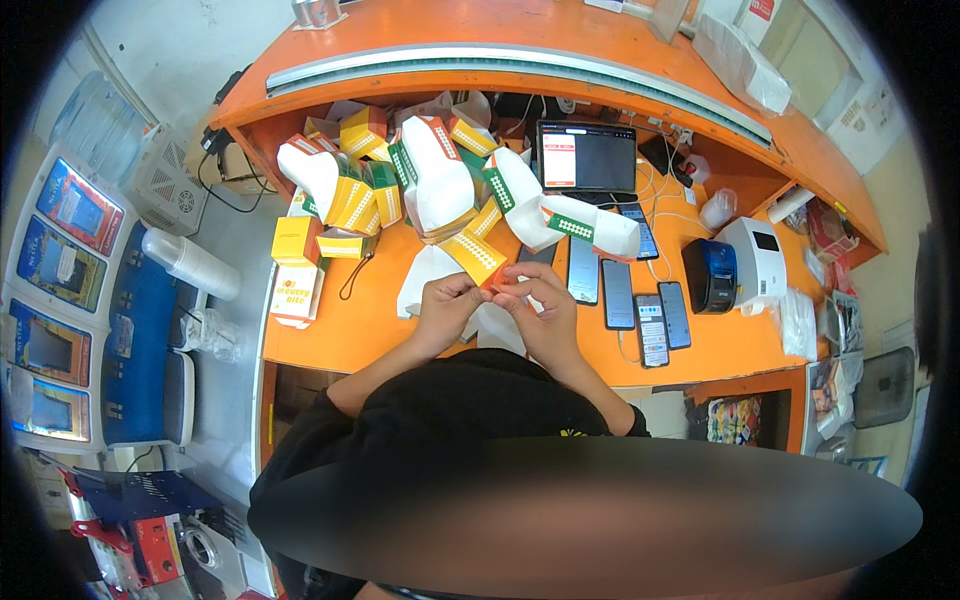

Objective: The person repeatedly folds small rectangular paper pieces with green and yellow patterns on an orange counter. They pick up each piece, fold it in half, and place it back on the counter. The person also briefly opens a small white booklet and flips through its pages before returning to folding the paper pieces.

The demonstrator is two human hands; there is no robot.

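Observation:
My left hand (448,306) pinches the near edge of a small yellow paperboard food carton (471,256) with a white dotted pattern. The fingertips of my right hand (546,306) close on its orange end. Both hands meet there, above the front part of the orange counter (360,315). White paperboard pieces (430,274) lie beneath and beside my hands, partly hidden by them. Beyond the carton rises a heap of folded cartons, among them nested white ones (436,180) and yellow ones (354,202). Another white row with a green band (589,223) reaches toward the phones.
Several phones, including one at the near edge (651,330), lie right of my hands. Behind them stands a tablet (589,157) with cables. A blue-black printer (709,276) and a white device (752,262) sit farther right. An orange shelf (510,64) overhangs the back.

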